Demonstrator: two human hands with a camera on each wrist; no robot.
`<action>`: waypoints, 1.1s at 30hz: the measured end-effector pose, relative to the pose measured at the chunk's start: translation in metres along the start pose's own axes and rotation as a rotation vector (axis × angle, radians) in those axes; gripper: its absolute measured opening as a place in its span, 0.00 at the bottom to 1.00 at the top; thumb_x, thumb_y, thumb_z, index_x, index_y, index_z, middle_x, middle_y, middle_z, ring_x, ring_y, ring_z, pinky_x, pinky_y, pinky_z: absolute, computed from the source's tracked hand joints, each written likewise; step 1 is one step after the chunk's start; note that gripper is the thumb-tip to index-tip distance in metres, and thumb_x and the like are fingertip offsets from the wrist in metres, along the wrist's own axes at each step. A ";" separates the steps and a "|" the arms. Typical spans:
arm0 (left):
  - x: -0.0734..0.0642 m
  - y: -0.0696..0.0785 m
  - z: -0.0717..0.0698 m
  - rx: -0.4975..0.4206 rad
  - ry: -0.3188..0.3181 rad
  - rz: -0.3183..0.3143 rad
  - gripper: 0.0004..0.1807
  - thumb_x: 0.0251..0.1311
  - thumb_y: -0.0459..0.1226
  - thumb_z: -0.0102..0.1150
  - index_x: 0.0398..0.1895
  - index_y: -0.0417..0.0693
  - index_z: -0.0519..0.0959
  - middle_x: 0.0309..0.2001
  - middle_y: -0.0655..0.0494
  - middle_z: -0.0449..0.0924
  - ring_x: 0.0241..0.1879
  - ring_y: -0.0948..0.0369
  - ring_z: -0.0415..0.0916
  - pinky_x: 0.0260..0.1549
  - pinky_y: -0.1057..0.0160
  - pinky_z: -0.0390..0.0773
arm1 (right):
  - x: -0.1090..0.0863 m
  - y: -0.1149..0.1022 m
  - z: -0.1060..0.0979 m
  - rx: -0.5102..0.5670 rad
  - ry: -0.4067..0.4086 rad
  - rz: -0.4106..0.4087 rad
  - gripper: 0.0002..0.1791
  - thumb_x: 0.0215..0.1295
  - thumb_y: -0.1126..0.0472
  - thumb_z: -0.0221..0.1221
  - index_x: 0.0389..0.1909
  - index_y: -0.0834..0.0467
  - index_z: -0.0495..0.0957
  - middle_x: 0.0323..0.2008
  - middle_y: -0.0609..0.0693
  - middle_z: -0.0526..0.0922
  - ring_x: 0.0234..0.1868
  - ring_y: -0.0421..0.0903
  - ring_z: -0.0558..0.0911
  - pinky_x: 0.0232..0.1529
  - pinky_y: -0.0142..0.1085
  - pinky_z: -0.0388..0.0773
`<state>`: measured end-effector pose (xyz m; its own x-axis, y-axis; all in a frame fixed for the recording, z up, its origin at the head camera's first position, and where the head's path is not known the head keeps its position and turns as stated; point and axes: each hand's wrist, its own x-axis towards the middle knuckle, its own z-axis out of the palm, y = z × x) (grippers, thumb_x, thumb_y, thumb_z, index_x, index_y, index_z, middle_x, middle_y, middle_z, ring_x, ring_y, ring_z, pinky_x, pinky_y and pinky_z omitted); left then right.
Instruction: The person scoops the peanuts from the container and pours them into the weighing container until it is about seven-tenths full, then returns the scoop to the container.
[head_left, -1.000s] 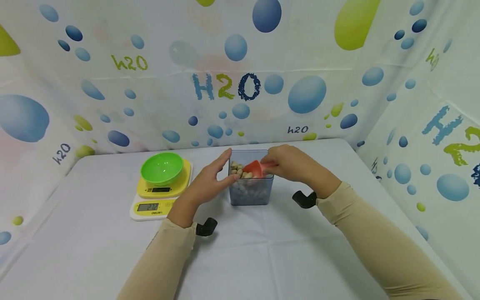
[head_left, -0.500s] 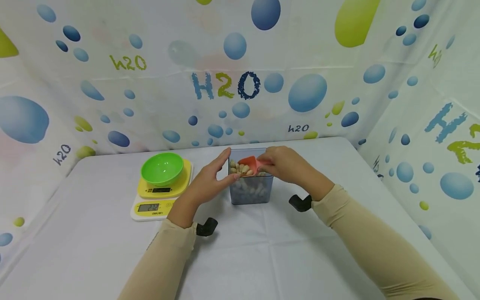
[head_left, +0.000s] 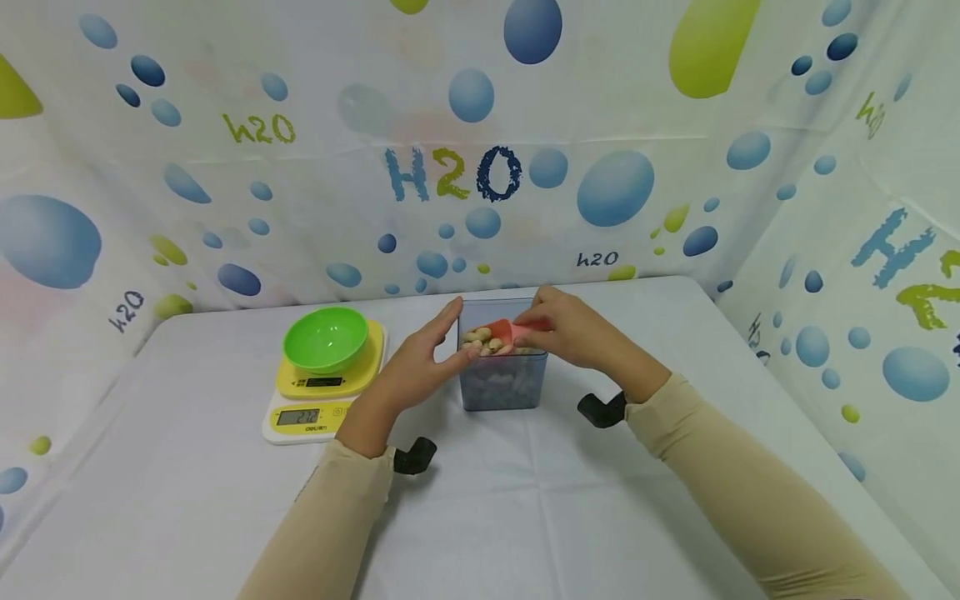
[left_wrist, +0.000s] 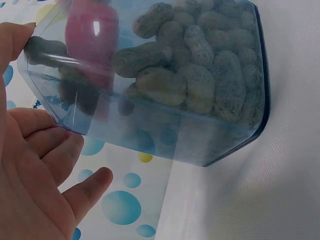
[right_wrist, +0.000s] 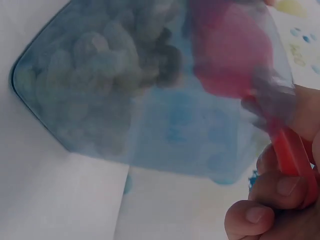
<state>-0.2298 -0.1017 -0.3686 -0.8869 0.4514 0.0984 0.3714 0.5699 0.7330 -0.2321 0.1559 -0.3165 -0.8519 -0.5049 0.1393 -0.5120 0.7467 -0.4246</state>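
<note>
A clear blue-tinted plastic box (head_left: 500,383) holds several unshelled peanuts (left_wrist: 197,75). At its left side, my left hand (head_left: 411,371) touches the rim, thumb tip by the near corner and other fingers extended along that side. In the left wrist view the little finger stands apart from the box. My right hand (head_left: 573,329) grips the handle of a red scoop (head_left: 501,332) at the box's right side. The scoop's bowl is among the peanuts inside, seen pink through the wall in the right wrist view, which is blurred.
Left of the box stands a yellow and white kitchen scale (head_left: 326,412) with a lit display. On it rests a green bowl (head_left: 325,340). A white cloth covers the table (head_left: 480,525), and a printed curtain (head_left: 315,200) hangs behind.
The scoop has shifted a little left and deeper among the peanuts, and my right hand has moved with it. My left hand stays at the box's left side.
</note>
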 end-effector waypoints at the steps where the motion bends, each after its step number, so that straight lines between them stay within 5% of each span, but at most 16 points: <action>1: 0.000 0.000 0.000 -0.001 0.000 -0.002 0.46 0.64 0.62 0.52 0.79 0.67 0.42 0.79 0.67 0.40 0.75 0.50 0.56 0.70 0.47 0.61 | -0.001 0.002 -0.002 0.016 0.003 0.012 0.17 0.63 0.52 0.66 0.49 0.56 0.86 0.34 0.48 0.73 0.36 0.45 0.71 0.34 0.36 0.72; 16: 0.000 -0.003 -0.002 -0.014 0.001 0.016 0.46 0.65 0.61 0.53 0.80 0.66 0.42 0.79 0.65 0.40 0.75 0.50 0.56 0.70 0.48 0.61 | -0.016 0.030 -0.004 0.207 0.096 0.089 0.23 0.63 0.49 0.66 0.54 0.57 0.83 0.40 0.50 0.75 0.41 0.47 0.72 0.38 0.39 0.74; 33: 0.000 0.000 0.001 -0.015 0.002 -0.007 0.48 0.62 0.66 0.52 0.79 0.69 0.42 0.79 0.67 0.41 0.74 0.49 0.57 0.68 0.46 0.64 | -0.007 0.013 0.009 0.190 0.079 0.074 0.20 0.63 0.51 0.65 0.53 0.57 0.84 0.39 0.50 0.74 0.39 0.47 0.72 0.37 0.39 0.73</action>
<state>-0.2293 -0.1016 -0.3695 -0.8901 0.4459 0.0943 0.3608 0.5630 0.7435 -0.2318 0.1656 -0.3313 -0.8962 -0.4105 0.1682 -0.4242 0.6818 -0.5960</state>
